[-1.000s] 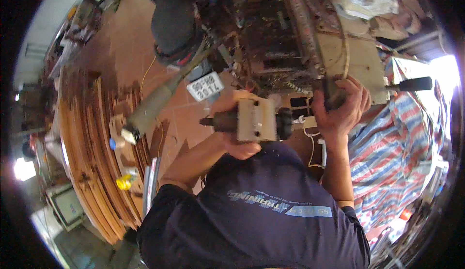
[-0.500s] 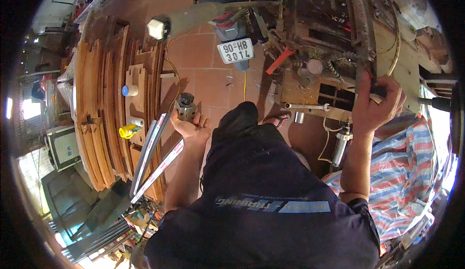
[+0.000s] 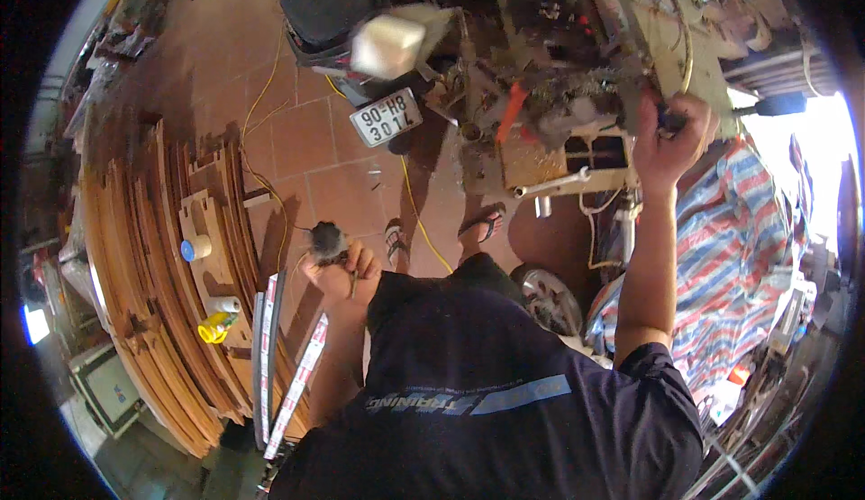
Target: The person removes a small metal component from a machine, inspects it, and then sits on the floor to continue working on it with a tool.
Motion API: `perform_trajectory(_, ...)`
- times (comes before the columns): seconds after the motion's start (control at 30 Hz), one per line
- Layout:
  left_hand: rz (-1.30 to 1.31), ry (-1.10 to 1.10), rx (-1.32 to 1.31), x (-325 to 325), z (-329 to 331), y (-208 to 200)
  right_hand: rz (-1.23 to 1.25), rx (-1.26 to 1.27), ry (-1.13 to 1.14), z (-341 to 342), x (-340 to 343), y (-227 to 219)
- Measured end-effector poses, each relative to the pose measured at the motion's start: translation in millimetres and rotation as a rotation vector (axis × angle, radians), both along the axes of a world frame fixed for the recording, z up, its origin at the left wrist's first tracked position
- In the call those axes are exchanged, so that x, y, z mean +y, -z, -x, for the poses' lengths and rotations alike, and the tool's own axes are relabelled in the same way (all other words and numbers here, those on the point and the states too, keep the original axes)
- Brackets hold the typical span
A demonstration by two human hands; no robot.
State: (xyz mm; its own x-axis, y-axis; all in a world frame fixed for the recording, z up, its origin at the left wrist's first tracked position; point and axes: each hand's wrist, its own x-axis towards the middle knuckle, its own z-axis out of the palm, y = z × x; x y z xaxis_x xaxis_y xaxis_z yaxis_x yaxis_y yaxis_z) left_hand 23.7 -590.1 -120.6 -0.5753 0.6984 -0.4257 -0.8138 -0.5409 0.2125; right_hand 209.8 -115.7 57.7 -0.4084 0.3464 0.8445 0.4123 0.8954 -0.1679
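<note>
My left hand (image 3: 344, 277) is closed around a grey, roughly cylindrical metal part (image 3: 327, 240), held above the tiled floor; its exact kind is unclear. My right hand (image 3: 671, 140) reaches out to the far right with bent fingers around a dark handle-like piece (image 3: 670, 120) at the edge of the greasy machine (image 3: 586, 95). What that piece joins to is hidden. A red lever (image 3: 511, 113) stands out from the machine's left side. Below it, a combination wrench (image 3: 554, 183) lies along the edge of a wooden board (image 3: 532, 165).
Stacked wooden planks (image 3: 149, 293) fill the left, with a yellow object (image 3: 216, 327) on them. Long metal strips (image 3: 297, 383) lean nearby. A blurred white lamp (image 3: 387, 47) hangs before a vehicle's number plate (image 3: 386, 116). Striped sheeting (image 3: 694, 248) covers things at right; a yellow cord (image 3: 419, 216) crosses the floor.
The view has shifted, bringing both feet and a wheel into sight. My left hand has turned, tilting the metal part and wrapping more fingers round it. My right hand stays at the machine's edge.
</note>
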Motion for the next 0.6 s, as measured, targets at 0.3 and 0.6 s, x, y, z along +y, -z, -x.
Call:
perform_trajectory(0.3,0.015,0.283,-0.086,-94,56,38,0.016,-0.051,0.064,9,-14,-6)
perform_trajectory(0.6,0.457,0.395,-0.003,-135,77,39,-0.095,-0.107,0.358,12,-54,-15)
